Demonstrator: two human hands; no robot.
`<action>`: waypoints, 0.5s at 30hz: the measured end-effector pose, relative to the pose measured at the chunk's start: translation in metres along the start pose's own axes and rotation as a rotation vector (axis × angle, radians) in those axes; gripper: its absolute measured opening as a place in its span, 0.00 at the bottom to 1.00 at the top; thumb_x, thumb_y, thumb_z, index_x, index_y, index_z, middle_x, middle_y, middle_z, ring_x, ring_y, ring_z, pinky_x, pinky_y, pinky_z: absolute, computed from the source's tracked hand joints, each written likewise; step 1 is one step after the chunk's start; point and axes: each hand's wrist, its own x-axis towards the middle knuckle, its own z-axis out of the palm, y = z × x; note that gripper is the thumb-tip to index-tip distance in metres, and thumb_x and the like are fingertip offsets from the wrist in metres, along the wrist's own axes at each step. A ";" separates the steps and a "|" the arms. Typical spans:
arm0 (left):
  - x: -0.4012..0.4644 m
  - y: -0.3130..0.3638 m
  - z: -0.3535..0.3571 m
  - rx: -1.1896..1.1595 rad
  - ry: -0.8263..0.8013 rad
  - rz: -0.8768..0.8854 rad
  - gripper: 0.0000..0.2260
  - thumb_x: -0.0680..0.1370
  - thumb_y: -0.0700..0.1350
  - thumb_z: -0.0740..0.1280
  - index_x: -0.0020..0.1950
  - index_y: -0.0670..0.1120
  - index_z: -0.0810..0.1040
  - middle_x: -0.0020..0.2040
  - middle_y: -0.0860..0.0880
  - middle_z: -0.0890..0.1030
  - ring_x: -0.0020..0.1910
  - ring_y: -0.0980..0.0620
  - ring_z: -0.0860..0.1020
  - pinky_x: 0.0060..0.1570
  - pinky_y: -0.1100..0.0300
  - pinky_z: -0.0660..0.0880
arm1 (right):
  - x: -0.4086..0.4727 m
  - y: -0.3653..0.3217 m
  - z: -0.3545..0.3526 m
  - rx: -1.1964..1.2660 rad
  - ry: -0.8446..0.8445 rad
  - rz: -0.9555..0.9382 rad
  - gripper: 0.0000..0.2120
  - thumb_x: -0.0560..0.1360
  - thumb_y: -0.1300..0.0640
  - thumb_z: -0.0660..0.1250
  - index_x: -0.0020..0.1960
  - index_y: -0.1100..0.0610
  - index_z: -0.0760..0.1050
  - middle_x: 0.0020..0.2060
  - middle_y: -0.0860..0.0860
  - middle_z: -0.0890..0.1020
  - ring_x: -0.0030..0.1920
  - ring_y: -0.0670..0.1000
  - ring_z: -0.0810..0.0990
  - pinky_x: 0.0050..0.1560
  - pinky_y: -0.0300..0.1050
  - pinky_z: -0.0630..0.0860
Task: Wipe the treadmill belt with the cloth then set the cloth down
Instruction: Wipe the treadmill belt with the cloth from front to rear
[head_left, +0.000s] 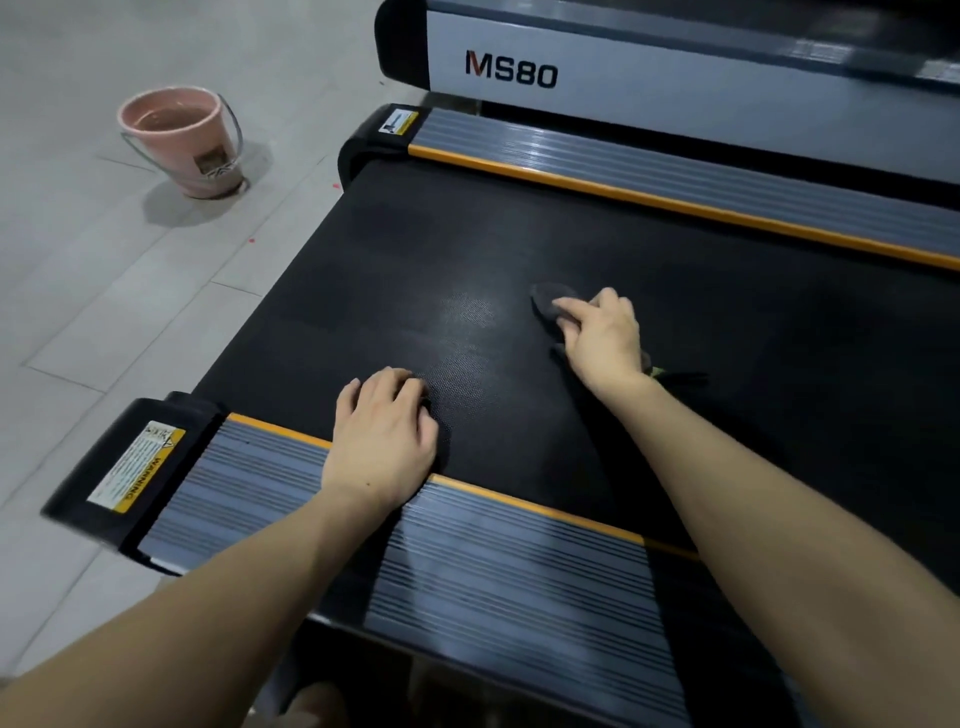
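Observation:
The black treadmill belt (519, 249) runs across the middle of the view. A dark cloth (549, 301) lies on the belt, mostly under my right hand (602, 338), which presses down on it with fingers spread over it. A bit of the cloth also shows behind my right wrist. My left hand (382, 431) rests palm down on the near edge of the belt, beside the orange strip, with curled fingers and nothing in it.
Grey ribbed side rails with orange edging run along the near (493, 561) and far (675, 171) sides of the belt. A second treadmill marked MS80 (511, 70) stands beyond. A pink bucket (182, 140) with water stands on the tiled floor at the left.

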 end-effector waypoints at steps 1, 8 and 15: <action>0.000 0.000 0.001 -0.004 0.001 0.004 0.17 0.78 0.51 0.53 0.59 0.49 0.78 0.65 0.51 0.75 0.71 0.50 0.69 0.76 0.45 0.57 | -0.012 -0.005 0.003 0.014 -0.014 -0.080 0.10 0.77 0.48 0.66 0.57 0.42 0.81 0.47 0.51 0.73 0.51 0.56 0.72 0.54 0.53 0.75; 0.000 -0.002 0.001 -0.028 0.035 0.032 0.16 0.78 0.50 0.55 0.58 0.49 0.78 0.65 0.51 0.76 0.71 0.51 0.69 0.75 0.45 0.60 | -0.107 -0.007 -0.011 0.140 -0.290 -0.641 0.14 0.76 0.52 0.69 0.62 0.42 0.80 0.47 0.49 0.73 0.47 0.50 0.71 0.49 0.46 0.73; -0.005 -0.001 -0.016 -0.136 -0.023 0.123 0.13 0.77 0.44 0.62 0.60 0.49 0.78 0.61 0.50 0.78 0.64 0.46 0.74 0.66 0.48 0.69 | -0.125 -0.007 -0.055 0.134 -0.439 -0.435 0.15 0.77 0.52 0.69 0.61 0.39 0.79 0.48 0.42 0.73 0.52 0.46 0.72 0.57 0.49 0.74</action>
